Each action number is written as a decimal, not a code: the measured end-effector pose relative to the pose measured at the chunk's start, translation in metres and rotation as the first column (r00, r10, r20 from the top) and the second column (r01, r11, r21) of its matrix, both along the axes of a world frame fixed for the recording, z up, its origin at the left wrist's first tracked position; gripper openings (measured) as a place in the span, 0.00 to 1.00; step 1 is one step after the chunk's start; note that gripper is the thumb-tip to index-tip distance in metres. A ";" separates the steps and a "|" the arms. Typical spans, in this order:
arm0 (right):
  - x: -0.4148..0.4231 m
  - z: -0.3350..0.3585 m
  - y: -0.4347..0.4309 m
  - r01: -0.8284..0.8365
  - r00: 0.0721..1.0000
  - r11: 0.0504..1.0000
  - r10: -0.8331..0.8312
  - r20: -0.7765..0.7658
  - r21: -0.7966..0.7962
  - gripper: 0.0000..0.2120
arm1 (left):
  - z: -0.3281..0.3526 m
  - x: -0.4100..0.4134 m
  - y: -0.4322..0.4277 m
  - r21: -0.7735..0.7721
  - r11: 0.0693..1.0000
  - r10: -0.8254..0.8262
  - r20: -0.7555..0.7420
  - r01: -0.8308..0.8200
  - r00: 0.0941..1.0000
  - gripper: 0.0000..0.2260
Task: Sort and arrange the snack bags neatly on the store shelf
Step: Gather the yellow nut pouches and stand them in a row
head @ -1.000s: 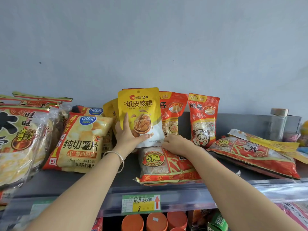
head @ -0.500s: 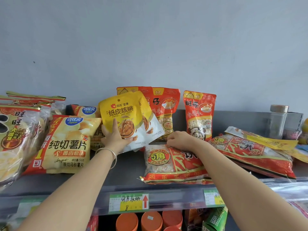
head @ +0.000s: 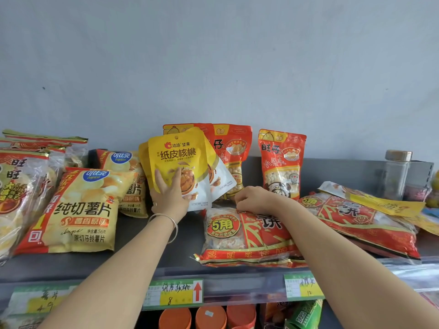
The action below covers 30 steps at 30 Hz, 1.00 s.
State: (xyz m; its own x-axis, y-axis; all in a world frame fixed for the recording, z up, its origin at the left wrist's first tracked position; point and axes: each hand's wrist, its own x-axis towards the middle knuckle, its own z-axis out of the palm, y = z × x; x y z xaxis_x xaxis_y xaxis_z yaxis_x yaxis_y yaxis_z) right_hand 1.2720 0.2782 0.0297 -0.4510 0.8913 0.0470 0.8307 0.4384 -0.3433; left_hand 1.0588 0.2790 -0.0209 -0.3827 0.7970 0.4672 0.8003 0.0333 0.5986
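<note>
Pressing straight fingers flat against the front of the upright yellow walnut bag [head: 177,157] on the shelf [head: 166,248], the left hand [head: 169,198] props it. Just right of that bag, the right hand [head: 256,198] pinches the top edge of the flat-lying red cracker bag [head: 249,236] with curled fingers.

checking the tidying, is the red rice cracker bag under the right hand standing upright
No, the red rice cracker bag lies flat on the shelf, the right hand gripping its far edge.
</note>
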 end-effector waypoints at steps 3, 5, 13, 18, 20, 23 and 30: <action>0.001 0.002 0.001 -0.022 1.000 0.999 0.021 -0.006 -0.025 0.08 | 0.002 0.000 -0.002 0.017 0.999 0.047 -0.015 -0.047 0.999 0.33; 0.000 0.003 0.000 -0.031 0.999 0.999 0.030 -0.017 -0.041 0.10 | 0.004 0.000 -0.003 0.039 0.996 0.078 -0.028 -0.077 0.997 0.32; -0.004 0.010 -0.004 -0.061 0.998 0.994 0.061 -0.004 -0.096 0.16 | 0.005 0.007 0.005 0.073 0.994 0.077 0.071 -0.082 0.994 0.33; -0.006 0.017 0.008 0.041 0.999 0.998 -0.041 0.011 -0.039 0.13 | 0.003 0.010 0.010 0.072 0.997 0.015 0.182 -0.028 0.983 0.39; -0.012 0.025 0.016 0.092 0.996 0.994 -0.093 0.010 0.062 0.09 | -0.001 0.007 0.009 0.073 0.997 0.017 0.211 -0.033 0.977 0.45; -0.027 0.033 0.032 0.166 0.984 0.957 -0.146 -0.097 0.238 0.19 | -0.004 0.000 0.008 0.061 0.998 0.006 0.356 -0.029 0.935 0.52; -0.065 0.027 0.057 0.316 0.932 0.944 -0.289 -0.220 0.096 0.08 | -0.008 -0.031 0.019 0.113 0.993 -0.088 0.605 0.025 0.791 0.55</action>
State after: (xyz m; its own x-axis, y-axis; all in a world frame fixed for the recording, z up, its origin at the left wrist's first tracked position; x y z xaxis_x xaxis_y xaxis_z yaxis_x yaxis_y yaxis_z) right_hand 1.2072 0.3353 0.0570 -0.1302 0.9643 0.2307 0.8504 0.2283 -0.4740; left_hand 1.0281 0.2985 -0.0287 -0.5686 0.7907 0.2268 0.2685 -0.0822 0.9598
